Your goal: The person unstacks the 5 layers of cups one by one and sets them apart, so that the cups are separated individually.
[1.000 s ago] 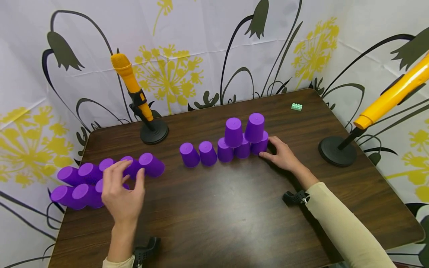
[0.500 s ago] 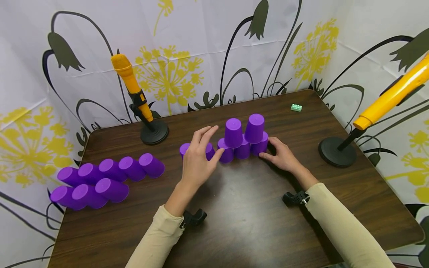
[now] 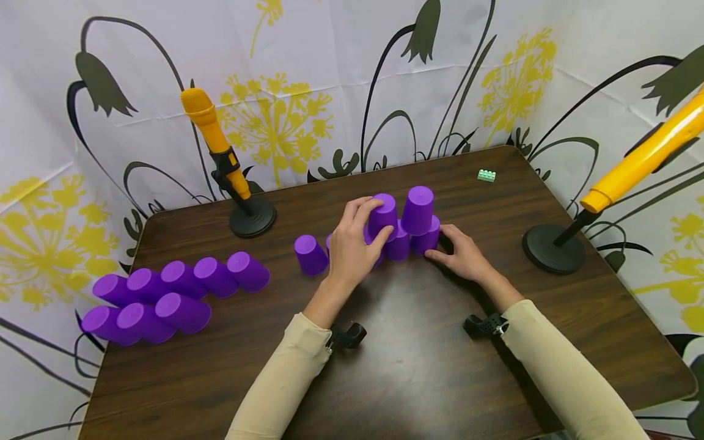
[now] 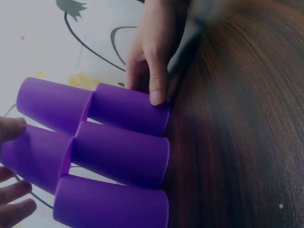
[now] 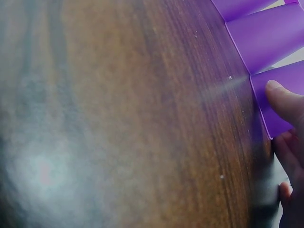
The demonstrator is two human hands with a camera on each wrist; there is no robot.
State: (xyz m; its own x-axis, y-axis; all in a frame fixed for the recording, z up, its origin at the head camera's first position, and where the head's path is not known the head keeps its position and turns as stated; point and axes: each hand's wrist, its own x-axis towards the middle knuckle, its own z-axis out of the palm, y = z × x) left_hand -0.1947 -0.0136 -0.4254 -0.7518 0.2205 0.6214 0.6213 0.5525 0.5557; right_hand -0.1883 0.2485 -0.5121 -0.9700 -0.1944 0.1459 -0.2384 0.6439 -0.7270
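A stack of upturned purple cups stands mid-table. The bottom row runs from a lone cup point(image 3: 310, 254) at the left to the right end cup point(image 3: 430, 239). Two cups sit on top, the upper left cup point(image 3: 384, 212) and the upper right one point(image 3: 418, 209). My left hand point(image 3: 374, 221) grips the upper left cup between thumb and fingers and hides a bottom cup behind it. In the left wrist view its fingertips point(image 4: 13, 129) touch that cup point(image 4: 35, 156). My right hand point(image 3: 442, 244) rests against the right end cup, its thumb point(image 5: 281, 97) on the cup's wall point(image 5: 278, 80).
Several purple cups point(image 3: 181, 293) lie on their sides at the table's left. A yellow microphone point(image 3: 211, 131) on a black stand is at the back left, and another point(image 3: 643, 153) stands at the right. A green brick point(image 3: 486, 176) lies at the far right of the dark wooden table point(image 3: 407, 379).
My left hand has moved right from the lying cups to the stack and now grips the upper left cup. The right hand has stayed on the end cup.
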